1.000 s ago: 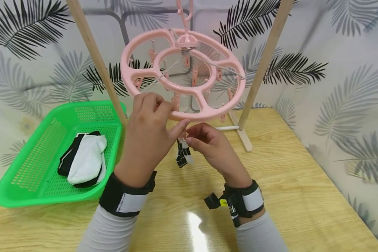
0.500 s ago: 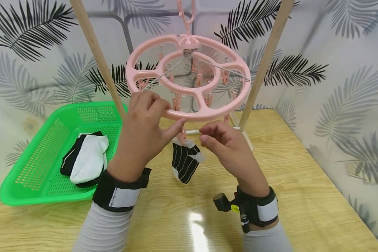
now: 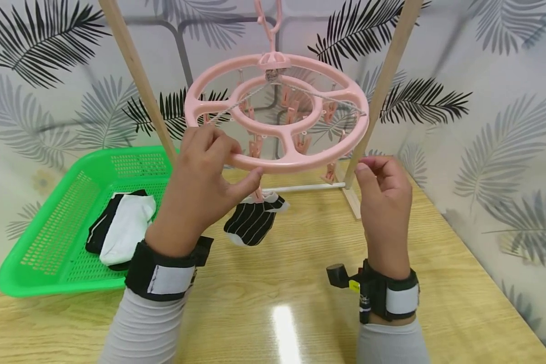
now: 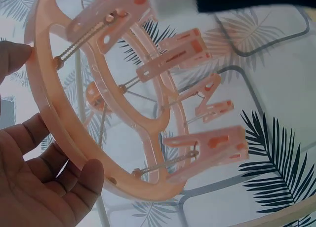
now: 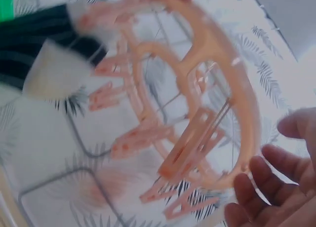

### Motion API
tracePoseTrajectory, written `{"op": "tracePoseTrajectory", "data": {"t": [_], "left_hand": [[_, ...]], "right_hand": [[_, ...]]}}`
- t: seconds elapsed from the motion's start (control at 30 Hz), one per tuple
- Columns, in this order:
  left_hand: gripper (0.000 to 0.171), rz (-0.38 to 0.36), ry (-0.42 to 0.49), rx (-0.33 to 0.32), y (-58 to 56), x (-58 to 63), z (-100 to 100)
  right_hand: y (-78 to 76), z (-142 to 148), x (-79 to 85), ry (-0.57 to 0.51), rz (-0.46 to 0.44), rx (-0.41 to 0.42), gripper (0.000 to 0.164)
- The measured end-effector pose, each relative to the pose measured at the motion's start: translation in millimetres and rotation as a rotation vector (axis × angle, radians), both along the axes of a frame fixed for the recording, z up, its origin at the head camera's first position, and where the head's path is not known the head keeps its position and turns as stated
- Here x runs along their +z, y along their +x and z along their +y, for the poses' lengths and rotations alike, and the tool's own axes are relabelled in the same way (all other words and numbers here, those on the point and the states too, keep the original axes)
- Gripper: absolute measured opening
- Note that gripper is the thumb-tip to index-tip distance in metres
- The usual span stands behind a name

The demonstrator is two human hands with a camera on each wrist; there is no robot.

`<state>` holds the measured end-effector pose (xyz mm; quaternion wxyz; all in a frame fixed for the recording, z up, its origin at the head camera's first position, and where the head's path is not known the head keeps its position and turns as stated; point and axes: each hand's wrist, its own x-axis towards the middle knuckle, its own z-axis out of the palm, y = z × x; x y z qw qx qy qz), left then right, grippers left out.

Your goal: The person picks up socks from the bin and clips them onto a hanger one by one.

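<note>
A round pink clip hanger (image 3: 291, 166) hangs by its hook, tilted, with several pink clothespins (image 4: 212, 148) dangling beneath it. My left hand (image 3: 205, 177) grips the front left of its rim, thumb below and fingers over the top. Under that part a clothespin (image 3: 257, 194) holds a black sock with white stripes and a white heel and toe (image 3: 251, 222). To the right of the ring my right hand (image 3: 385, 202) is raised with loosely bent fingers, holding nothing. In the right wrist view its fingertips (image 5: 256, 163) are close to the rim; whether they touch it I cannot tell.
A green basket (image 3: 41, 253) on the left of the wooden table (image 3: 255, 313) contains folded white and black socks (image 3: 127, 222). Wooden posts (image 3: 134, 65) of a stand flank the hanger, joined low down by a white bar (image 3: 307, 187). A leaf-patterned backdrop (image 3: 496, 151) stands behind.
My right hand has come away from the clothespin and sock and moved right and up. The sock now hangs freely and has swung and turned. The ring has shifted slightly right, with my left hand still gripping it.
</note>
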<state>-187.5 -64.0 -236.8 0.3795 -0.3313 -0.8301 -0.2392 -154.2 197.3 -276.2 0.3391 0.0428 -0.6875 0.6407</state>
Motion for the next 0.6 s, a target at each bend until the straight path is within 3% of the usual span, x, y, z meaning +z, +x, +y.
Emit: {"op": "tracePoseTrajectory", "data": {"t": [0.1, 0.23, 0.4, 0.6], "left_hand": [[0.035, 0.007, 0.002, -0.013, -1.2, 0.6, -2.7], [0.035, 0.031, -0.003, -0.033, -3.1, 2.9, -5.3], [0.035, 0.046, -0.021, -0.042, -4.8, 5.0, -8.1], [0.04, 0.014, -0.047, -0.019, -4.8, 5.5, -13.0]], "right_hand": [[-6.2, 2.9, -4.2, 0.161, -0.069, 0.04, 0.028], [-10.7, 0.5, -6.6, 0.3, -0.067, 0.14, 0.044], [-12.0, -6.1, -8.1, 0.39, -0.061, 0.134, 0.038], [-9.3, -7.6, -9.3, 0.422, -0.071, 0.116, 0.03]]}}
